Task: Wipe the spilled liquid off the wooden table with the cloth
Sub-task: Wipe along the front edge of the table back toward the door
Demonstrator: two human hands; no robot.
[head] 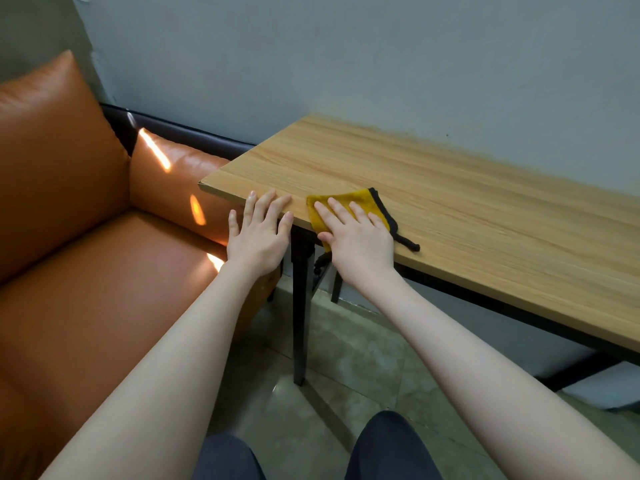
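A yellow cloth (360,201) with a black hem and a black loop lies on the wooden table (450,209) near its front left edge. My right hand (356,237) presses flat on the cloth with straight fingers, the thumb at the table's edge. To its left, my left hand (259,233) rests with straight, spread fingers on the table's front edge. I cannot make out any liquid on the wood.
An orange leather sofa (86,237) stands directly left of the table. The grey wall (381,64) runs along the table's far side. Black table legs (300,306) drop to a tiled floor (346,375). My knees (391,448) show at the bottom.
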